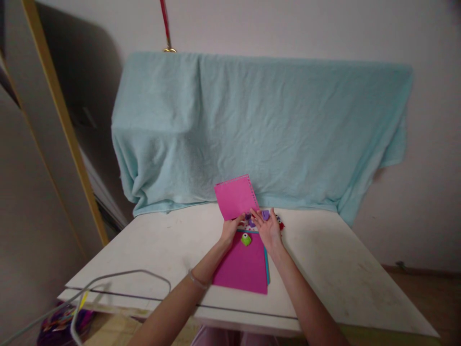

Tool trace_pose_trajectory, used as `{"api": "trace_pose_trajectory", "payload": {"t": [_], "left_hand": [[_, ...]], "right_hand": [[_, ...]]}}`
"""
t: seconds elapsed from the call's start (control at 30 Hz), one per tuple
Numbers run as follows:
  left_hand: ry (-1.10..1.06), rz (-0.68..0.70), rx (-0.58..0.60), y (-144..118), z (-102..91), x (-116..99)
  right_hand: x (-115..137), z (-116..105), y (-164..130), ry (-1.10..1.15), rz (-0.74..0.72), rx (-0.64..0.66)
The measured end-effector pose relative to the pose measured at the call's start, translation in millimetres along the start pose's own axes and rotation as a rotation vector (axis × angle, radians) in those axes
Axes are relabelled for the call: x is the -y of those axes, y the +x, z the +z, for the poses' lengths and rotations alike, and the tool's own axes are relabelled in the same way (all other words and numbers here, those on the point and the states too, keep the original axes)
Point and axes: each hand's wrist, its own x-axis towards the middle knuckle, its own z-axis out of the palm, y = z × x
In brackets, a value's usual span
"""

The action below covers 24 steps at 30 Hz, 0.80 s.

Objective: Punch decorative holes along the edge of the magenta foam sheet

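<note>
Bare left hand (229,230), bare right hand (268,234), slim fingers; nail detail too small to read. Left forearm (176,307) and right forearm (304,299) bare as far as visible, slender. Thin bracelet (198,282) around left forearm, elbow side of wrist: pale, whitish-grey, narrow loop; material unclear. Pale pinkish-lilac clothing (214,337) at bottom edge, over the lap, soft folds, mostly cut off by frame; garment type can't tell.

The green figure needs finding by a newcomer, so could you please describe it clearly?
On the white table, find the dark pink sheet. Near its far edge sits the green figure. Unlike the purple piece beyond, it's bright green with a white eye.
</note>
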Motion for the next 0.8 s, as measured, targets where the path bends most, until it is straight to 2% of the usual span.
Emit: {"api": "trace_pose_trajectory", "payload": {"t": [0.27,0.43,0.8], "left_hand": [[-0.021,-0.031,-0.024,-9.6,3.9,-9.7],[-0.057,0.037,0.017,-10.5,7.4,-12.4],[0.005,0.055,0.139,3.0,4.5,5.6]], "right_hand": [[0.5,1.2,0.6,-0.025,-0.017,-0.031],[0.9,-2.6,3.6,-0.045,-0.084,-0.011],[8.8,-3.1,6.1,-0.106,-0.193,-0.018]]}}
